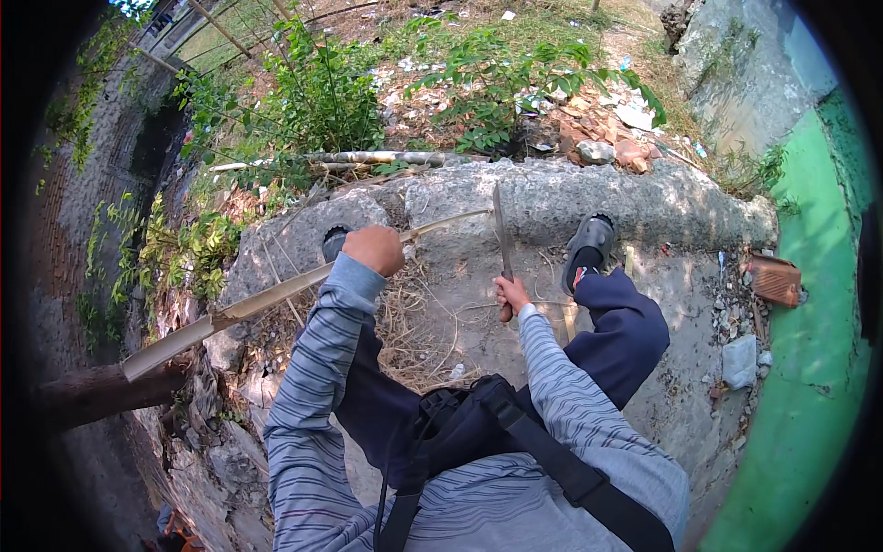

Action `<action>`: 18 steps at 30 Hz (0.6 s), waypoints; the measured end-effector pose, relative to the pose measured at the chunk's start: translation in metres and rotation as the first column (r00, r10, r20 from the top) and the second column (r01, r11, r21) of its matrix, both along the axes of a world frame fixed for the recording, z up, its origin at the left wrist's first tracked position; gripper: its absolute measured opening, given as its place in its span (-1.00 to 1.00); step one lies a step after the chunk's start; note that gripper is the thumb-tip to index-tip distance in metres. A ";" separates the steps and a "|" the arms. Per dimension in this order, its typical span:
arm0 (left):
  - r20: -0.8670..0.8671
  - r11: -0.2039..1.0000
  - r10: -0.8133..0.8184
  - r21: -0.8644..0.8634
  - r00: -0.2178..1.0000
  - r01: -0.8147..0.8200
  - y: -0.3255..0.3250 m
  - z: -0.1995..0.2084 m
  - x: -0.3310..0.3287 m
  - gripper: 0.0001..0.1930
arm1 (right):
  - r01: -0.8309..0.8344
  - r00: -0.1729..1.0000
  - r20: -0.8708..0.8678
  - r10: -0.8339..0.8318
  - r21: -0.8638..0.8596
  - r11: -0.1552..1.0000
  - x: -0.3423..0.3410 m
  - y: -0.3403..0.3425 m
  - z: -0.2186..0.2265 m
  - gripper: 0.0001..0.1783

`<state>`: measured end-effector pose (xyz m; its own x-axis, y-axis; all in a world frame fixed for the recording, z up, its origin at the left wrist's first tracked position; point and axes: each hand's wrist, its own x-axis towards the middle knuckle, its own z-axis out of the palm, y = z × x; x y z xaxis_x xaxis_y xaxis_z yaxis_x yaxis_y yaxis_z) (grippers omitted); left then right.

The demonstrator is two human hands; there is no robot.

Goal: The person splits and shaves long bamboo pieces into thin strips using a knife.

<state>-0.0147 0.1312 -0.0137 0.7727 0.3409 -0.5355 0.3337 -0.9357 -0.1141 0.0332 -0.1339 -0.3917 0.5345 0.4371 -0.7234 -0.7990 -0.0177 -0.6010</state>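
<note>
My left hand [375,250] is closed around a long, pale split strip [267,299] that looks like bamboo. Its wide end slants down to the left past my forearm, and its thin end reaches right to the knife blade. Whether the two touch, I cannot tell. In my right hand [512,293] is a long knife [502,230], gripped by its brown handle with the blade pointing away from me. The far end of the blade lies over the rough stone ledge [589,198]. Dry shavings [414,327] lie on the ground between my legs.
My dark shoe [589,247] rests by the ledge on the right. A green wall [805,331] runs along the right, with a reddish brick [775,281] and a pale block [739,361] beside it. Leafy plants [322,101] and litter lie beyond the ledge. A drop falls away left.
</note>
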 end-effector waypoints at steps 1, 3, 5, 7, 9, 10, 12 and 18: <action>-0.055 1.000 -0.009 0.007 0.998 0.010 0.002 0.003 0.006 -0.68 | 0.001 1.000 -0.001 -0.001 -0.004 1.000 -0.004 0.004 0.008 -0.73; -0.109 1.000 0.010 0.003 0.994 -0.010 -0.002 0.006 0.026 -0.66 | 0.104 0.991 0.090 -0.102 -0.018 0.994 0.002 0.002 0.015 -0.73; -0.152 1.000 0.002 0.015 0.988 0.001 -0.009 0.007 0.042 -0.64 | 0.143 0.968 0.224 -0.114 -0.117 0.983 0.009 0.001 0.018 -0.73; -0.171 1.000 0.005 -0.001 0.985 -0.006 -0.018 0.014 0.048 -0.63 | 0.307 0.790 0.613 -0.003 -0.392 0.867 0.009 0.014 0.030 -0.73; -0.196 1.000 0.024 -0.010 0.980 -0.027 -0.019 0.016 0.046 -0.62 | 0.355 0.717 0.696 0.034 -0.406 0.842 0.011 0.028 0.048 -0.70; -0.183 1.000 0.009 -0.020 0.983 -0.013 -0.018 0.017 0.047 -0.62 | 0.361 0.671 0.741 0.032 -0.364 0.858 0.015 0.032 0.054 -0.69; -0.176 1.000 0.013 -0.011 0.984 -0.016 -0.017 0.030 0.044 -0.61 | 0.348 0.627 0.779 0.024 -0.308 0.885 0.017 0.045 0.065 -0.69; -0.102 0.989 -0.141 0.020 0.985 0.143 -0.014 0.004 0.039 -0.68 | 0.187 0.629 0.744 0.223 -0.423 0.887 0.027 0.034 0.019 -0.68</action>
